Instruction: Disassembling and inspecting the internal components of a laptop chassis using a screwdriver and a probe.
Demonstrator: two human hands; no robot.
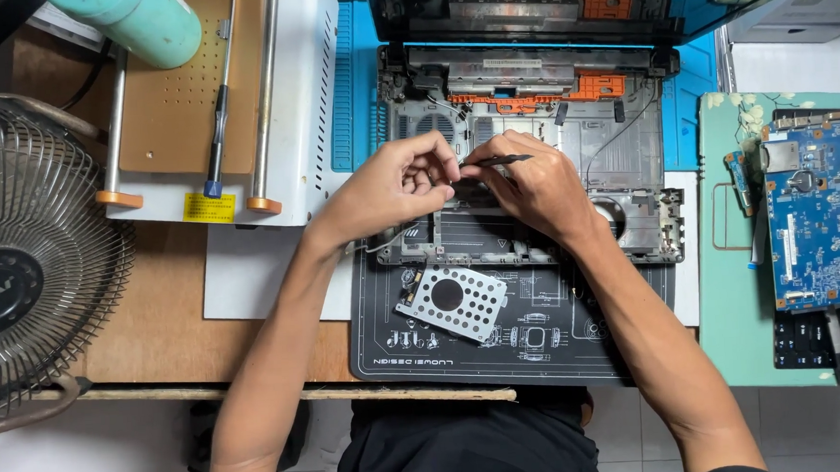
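- Grey plastic laptop base [616, 139], stripped of its keyboard and board, lies open on a black work mat [541, 345] at the middle of the desk, with its lid [523, 5] raised at the far edge.
- Left hand [389, 185] rests on the near part of the laptop base, its fingers curled and the thumb and forefinger pressed together on something too small to make out.
- Right hand [537, 187] sits just beside it, fingertips nearly touching the left ones, and pinches a thin dark tool [504, 160] that lies level and points to the right.
- Both hands meet over the middle of the base, just behind its front bay.
- Perforated metal bracket [450, 303] lies flat on the mat, just in front of the base and below the left hand.
- Blue circuit board [821, 210] lies well apart on a green mat [731, 325] at the right.
- White machine with a tan perforated plate [178, 95] stands at the left rear; a screwdriver with a blue tip [218, 122] lies on that plate.
- Mint-green cylinder [136, 21] juts over the machine's far corner.
- Wire-guarded fan [29, 266] stands at the left edge of the wooden desk [147, 336].
- Blue mat [355, 86] shows under the far part of the base.
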